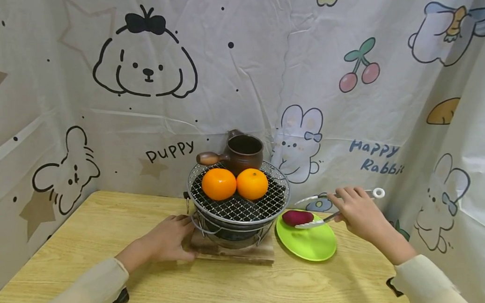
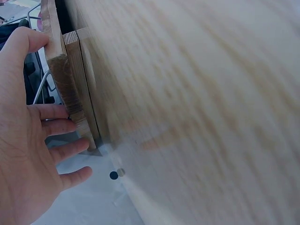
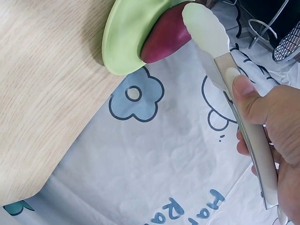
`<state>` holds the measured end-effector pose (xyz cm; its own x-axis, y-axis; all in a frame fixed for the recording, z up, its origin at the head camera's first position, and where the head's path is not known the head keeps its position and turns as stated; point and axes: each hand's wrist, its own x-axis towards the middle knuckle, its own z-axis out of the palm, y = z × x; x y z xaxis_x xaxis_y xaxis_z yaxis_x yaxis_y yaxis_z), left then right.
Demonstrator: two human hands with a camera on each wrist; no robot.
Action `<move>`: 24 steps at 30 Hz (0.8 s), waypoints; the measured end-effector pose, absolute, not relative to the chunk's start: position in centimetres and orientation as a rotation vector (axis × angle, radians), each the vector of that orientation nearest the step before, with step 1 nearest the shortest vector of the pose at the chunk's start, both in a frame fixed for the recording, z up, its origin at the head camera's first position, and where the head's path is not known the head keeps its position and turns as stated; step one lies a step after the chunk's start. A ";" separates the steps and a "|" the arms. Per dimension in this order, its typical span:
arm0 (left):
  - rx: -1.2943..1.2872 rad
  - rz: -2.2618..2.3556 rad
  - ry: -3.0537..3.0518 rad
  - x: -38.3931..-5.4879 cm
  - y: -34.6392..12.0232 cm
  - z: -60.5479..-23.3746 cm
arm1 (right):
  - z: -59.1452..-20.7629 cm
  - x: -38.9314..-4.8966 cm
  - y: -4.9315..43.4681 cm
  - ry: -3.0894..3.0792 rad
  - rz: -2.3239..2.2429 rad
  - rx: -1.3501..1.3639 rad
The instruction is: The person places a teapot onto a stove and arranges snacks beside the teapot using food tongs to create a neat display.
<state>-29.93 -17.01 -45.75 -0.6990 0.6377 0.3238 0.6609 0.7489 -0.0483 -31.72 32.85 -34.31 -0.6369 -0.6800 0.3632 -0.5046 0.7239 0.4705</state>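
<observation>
My right hand (image 1: 358,211) grips a pair of metal tongs (image 1: 331,217) with pale scalloped tips, also seen in the right wrist view. The tongs are spread; one tip is at the near side of a reddish-purple sweet potato (image 1: 297,218), the other is raised behind it. The sweet potato lies on a green plate (image 1: 313,248). My left hand (image 1: 168,240) is at the left end of a wooden board (image 1: 235,253), fingers extended along its edge and thumb at the near side. On the board stands a small round grill (image 1: 233,226) with a wire mesh top.
Two orange fruits (image 1: 219,184) sit side by side on the mesh. Behind them is a brown clay pot (image 1: 244,154) with a side handle. A printed cloth (image 1: 237,99) hangs behind the wooden table (image 1: 232,291).
</observation>
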 end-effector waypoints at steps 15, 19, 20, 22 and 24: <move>-0.998 -0.133 -2.644 -29.9 -17.1 -45.7 | -35.0 -32.0 33.2 -2.404 -0.404 0.897; -0.997 -0.146 -2.656 -29.9 -17.0 -45.7 | -35.3 -32.1 33.3 -2.409 -0.401 0.890; -0.999 -0.148 -2.654 -29.9 -17.0 -45.6 | -35.3 -32.1 33.3 -2.411 -0.401 0.888; -1.001 -0.141 -2.648 -29.8 -17.0 -45.6 | -35.4 -32.1 33.4 -2.415 -0.400 0.883; -1.000 -0.133 -2.641 -29.8 -16.9 -45.6 | -35.5 -32.2 33.5 -2.415 -0.399 0.881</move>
